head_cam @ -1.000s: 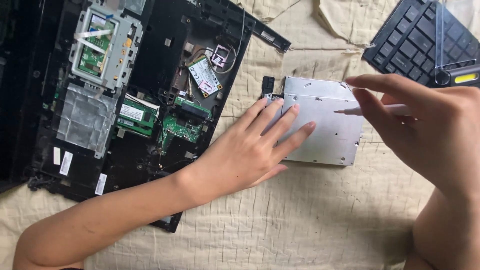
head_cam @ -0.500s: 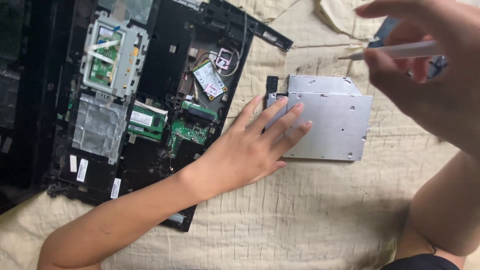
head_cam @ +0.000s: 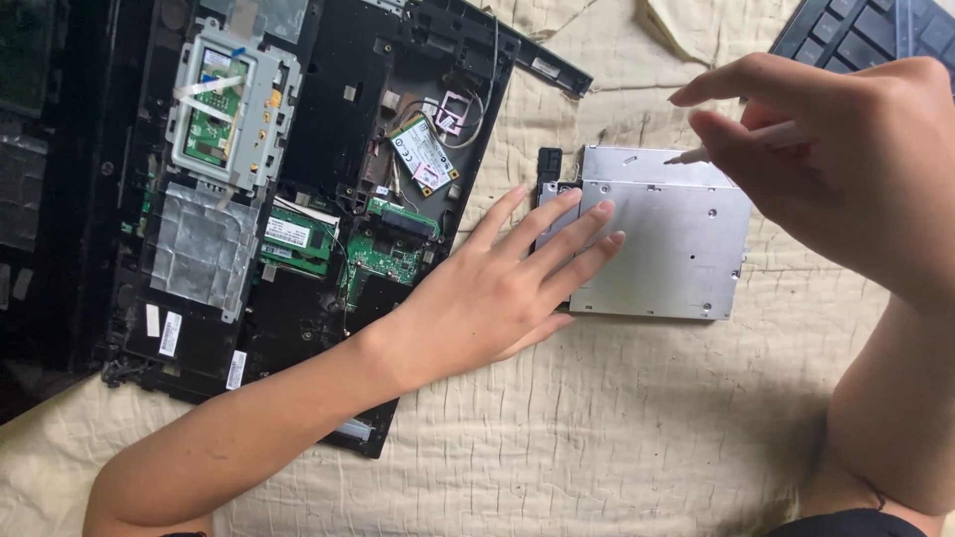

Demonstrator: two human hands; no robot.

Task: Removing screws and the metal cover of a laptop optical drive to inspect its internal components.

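Note:
A flat silver optical drive (head_cam: 667, 239) lies on a beige cloth beside an opened black laptop base (head_cam: 328, 129). My left hand (head_cam: 497, 288) rests flat with its fingers spread, the fingertips pressing on the drive's left edge. My right hand (head_cam: 846, 169) hovers over the drive's upper right and pinches a thin white screwdriver (head_cam: 736, 144), its tip just above the drive's top edge.
The laptop base shows green circuit boards (head_cam: 388, 254), a small wireless card (head_cam: 423, 159), a memory stick (head_cam: 293, 239) and foil patches. A black keyboard (head_cam: 856, 35) lies at the top right corner. The beige cloth (head_cam: 597, 438) covers the surface below.
My right hand came down from the upper right toward the drive, bringing the screwdriver tip to its top edge. My left hand stayed flat on the drive.

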